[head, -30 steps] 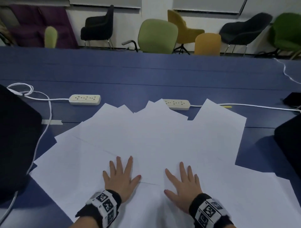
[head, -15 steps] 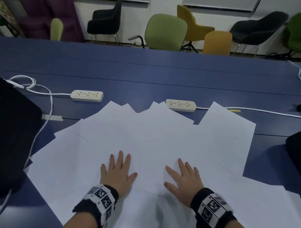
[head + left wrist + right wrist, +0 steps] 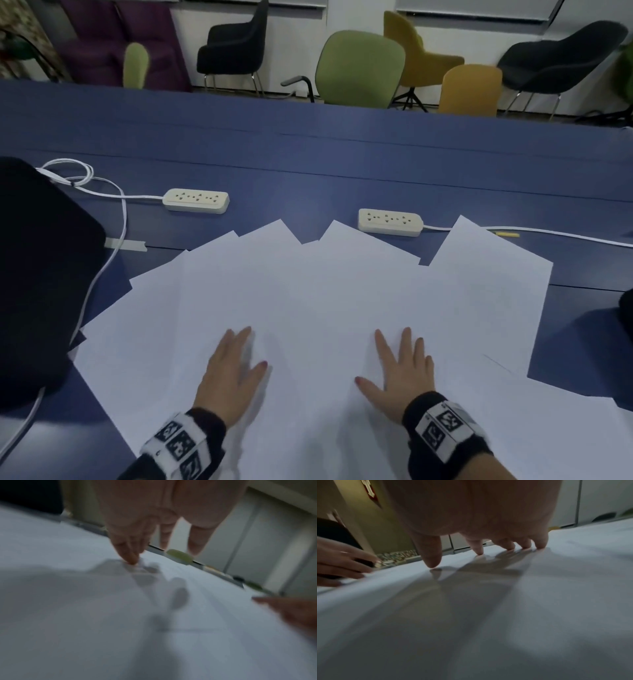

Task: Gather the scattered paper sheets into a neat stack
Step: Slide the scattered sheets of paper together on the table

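Several white paper sheets [image 3: 325, 301] lie fanned out and overlapping on the blue table [image 3: 308, 154]. My left hand [image 3: 236, 370] is near the front middle of the spread with straight fingers; in the left wrist view one fingertip [image 3: 132, 559] touches the paper [image 3: 85, 601] while the others hover. My right hand [image 3: 400, 370] lies to its right, fingers spread. In the right wrist view its fingertips [image 3: 541, 545] rest on the paper [image 3: 505, 615]. Neither hand holds a sheet.
Two white power strips [image 3: 196, 201] [image 3: 389, 222] with cables lie just beyond the sheets. A black object [image 3: 37, 274] sits at the left edge and another dark one [image 3: 627, 311] at the right. Chairs [image 3: 359, 68] stand behind the table.
Both hands stay on the sheets near the front. The left hand's fingers have drawn closer together. The camera view has shifted slightly left.
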A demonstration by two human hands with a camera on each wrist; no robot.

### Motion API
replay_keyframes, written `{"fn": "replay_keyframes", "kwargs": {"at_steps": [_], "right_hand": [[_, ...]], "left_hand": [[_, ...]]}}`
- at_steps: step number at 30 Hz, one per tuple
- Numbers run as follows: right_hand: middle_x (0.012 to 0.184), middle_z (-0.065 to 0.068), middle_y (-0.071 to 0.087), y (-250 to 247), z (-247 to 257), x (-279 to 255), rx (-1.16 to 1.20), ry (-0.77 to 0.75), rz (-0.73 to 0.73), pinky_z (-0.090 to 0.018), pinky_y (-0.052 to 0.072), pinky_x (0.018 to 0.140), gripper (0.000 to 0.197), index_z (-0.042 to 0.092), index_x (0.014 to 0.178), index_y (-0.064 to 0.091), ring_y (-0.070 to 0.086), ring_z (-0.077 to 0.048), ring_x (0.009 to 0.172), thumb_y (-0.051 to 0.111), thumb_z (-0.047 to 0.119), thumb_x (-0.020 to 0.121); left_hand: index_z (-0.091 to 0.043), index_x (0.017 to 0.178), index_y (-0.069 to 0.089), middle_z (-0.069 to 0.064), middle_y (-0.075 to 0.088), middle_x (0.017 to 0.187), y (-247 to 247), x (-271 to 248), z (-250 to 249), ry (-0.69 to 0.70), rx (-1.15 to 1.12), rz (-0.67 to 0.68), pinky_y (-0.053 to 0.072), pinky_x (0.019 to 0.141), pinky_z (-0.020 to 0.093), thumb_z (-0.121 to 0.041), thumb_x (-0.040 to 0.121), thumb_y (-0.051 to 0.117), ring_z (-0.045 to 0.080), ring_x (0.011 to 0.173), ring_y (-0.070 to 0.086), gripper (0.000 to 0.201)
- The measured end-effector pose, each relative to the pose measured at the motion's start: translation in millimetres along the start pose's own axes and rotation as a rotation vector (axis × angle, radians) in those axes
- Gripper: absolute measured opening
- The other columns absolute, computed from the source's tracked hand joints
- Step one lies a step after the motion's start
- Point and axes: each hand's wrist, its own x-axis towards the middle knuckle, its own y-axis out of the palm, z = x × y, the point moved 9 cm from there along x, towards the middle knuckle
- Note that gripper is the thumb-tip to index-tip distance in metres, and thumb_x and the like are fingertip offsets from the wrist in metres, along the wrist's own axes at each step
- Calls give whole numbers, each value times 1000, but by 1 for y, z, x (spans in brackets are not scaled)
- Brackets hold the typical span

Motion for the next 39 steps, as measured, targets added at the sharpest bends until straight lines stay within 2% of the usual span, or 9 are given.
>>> {"fn": "replay_keyframes", "kwargs": {"at_steps": [4, 7, 17, 20, 24, 28, 33, 36, 39], "right_hand": [[157, -10, -7, -12, 17, -18, 285, -42, -131, -39, 15, 116, 76, 33, 145, 11, 3, -30, 144, 44, 56, 81], [151, -12, 14, -31, -15, -27, 588, 175, -283, -40, 32, 106, 69, 24, 143, 25, 24, -31, 134, 61, 30, 83], [110, -9, 48, -3, -24, -36, 1163, 334, -99, -29, 37, 83, 64, 9, 135, 34, 47, -23, 99, 66, 7, 80], [97, 0, 52, -4, -19, -36, 1228, 295, -31, -27, 39, 80, 65, -1, 133, 38, 49, -19, 88, 68, 12, 77], [115, -7, 48, -5, -18, -30, 1265, 274, 57, -31, 35, 97, 55, 1, 138, 33, 44, -27, 119, 56, 4, 88], [88, 8, 51, -19, -17, -25, 1189, 193, 5, -28, 36, 85, 39, 18, 114, 44, 49, -12, 85, 66, 12, 83], [102, -5, 64, -18, -24, -15, 1183, 222, 25, -37, 50, 85, 57, 9, 114, 49, 60, -23, 91, 68, 42, 72], [70, -4, 59, -10, -27, -9, 1394, 236, 122, -25, 46, 52, 12, 8, 103, 50, 49, -18, 56, 49, 13, 92], [79, -8, 70, -8, -20, -13, 1389, 202, 161, -28, 51, 59, 18, 8, 93, 58, 63, -14, 54, 40, 6, 95]], "left_hand": [[-16, 141, 30, 12, 27, 149, -4, 19, -1, -272, -339, -187, 33, 108, 39, -18, 84, 62, 28, 124, 44, 65], [-13, 144, 23, 17, 27, 147, -3, 28, -1, -395, -439, -208, 35, 103, 39, -14, 81, 66, 32, 126, 42, 76], [-6, 117, 49, -1, 50, 84, 23, 39, -11, -437, -318, -62, 41, 88, 31, -21, 78, 70, 24, 92, 51, 47], [-11, 102, 55, 5, 55, 98, 21, 38, -14, -383, -286, -72, 40, 82, 28, -22, 76, 71, 24, 97, 55, 32], [-11, 115, 45, 8, 51, 110, 17, 37, -20, -326, -319, -98, 39, 82, 28, -21, 72, 74, 22, 98, 51, 52], [-12, 127, 35, 8, 49, 115, 25, 36, -13, -384, -381, -10, 43, 96, 37, -21, 70, 76, 28, 108, 53, 71], [-8, 68, 50, 4, 53, 70, 28, 36, -10, -358, -273, 39, 42, 66, 31, -20, 79, 66, 27, 79, 53, 22], [1, 90, 58, 16, 63, 97, 3, 36, -5, -369, -275, -135, 43, 86, 37, -20, 89, 55, 35, 99, 56, 22], [4, 113, 55, 21, 59, 121, -19, 37, 12, -432, -254, -272, 40, 97, 41, -22, 91, 51, 38, 114, 52, 34]]}}
